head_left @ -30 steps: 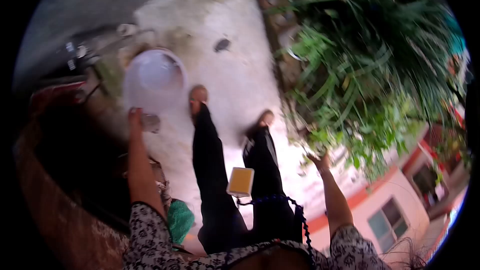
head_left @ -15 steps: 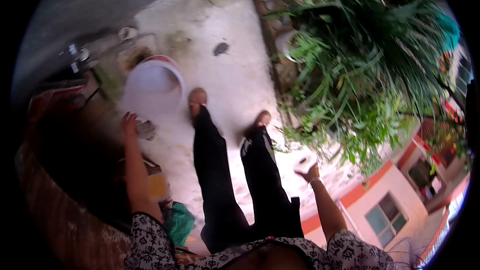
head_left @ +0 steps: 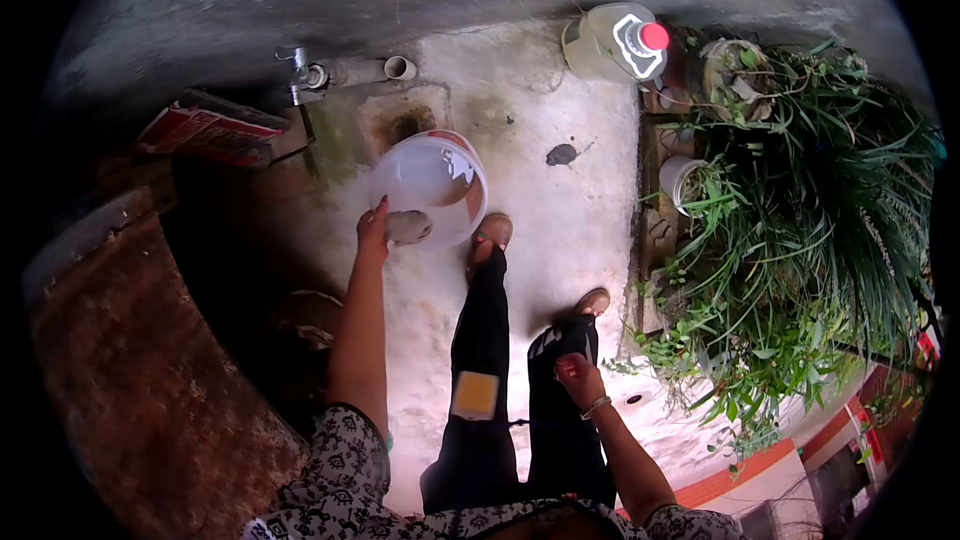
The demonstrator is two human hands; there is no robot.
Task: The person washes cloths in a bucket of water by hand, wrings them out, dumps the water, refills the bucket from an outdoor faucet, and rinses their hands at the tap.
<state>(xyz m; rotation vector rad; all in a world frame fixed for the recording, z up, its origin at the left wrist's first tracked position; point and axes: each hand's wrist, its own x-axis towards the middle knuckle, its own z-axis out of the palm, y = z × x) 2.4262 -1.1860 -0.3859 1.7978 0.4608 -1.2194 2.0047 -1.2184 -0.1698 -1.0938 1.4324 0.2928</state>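
My left hand (head_left: pixel 372 232) is closed around a small grey-white object (head_left: pixel 408 228) whose kind I cannot make out. It is held at the near side of a white bucket (head_left: pixel 402 172), overlapping the rim in this view; whether it touches is unclear. The bucket stands on the floor beside my foot, with bright reflections and reddish-brown patches inside. Over my right leg, my right hand (head_left: pixel 577 378) has its fingers curled in, with nothing visible in them; a bracelet circles that wrist. A yellow square (head_left: pixel 475 395) shows in front of my dark trousers.
Beyond the bucket are a drain pit (head_left: pixel 408 123), a pipe end (head_left: pixel 399 68) and a tap (head_left: pixel 296 75) by the wall. A large jug with a red cap (head_left: pixel 654 36) stands ahead. Dense plants (head_left: pixel 800 210) line the right; a rusty brown surface (head_left: pixel 150 360) lies left.
My view has swung, so the bucket sits nearer the middle. My left hand and the grey-white object have come closer to the bucket. My right hand has gone from spread fingers to curled ones.
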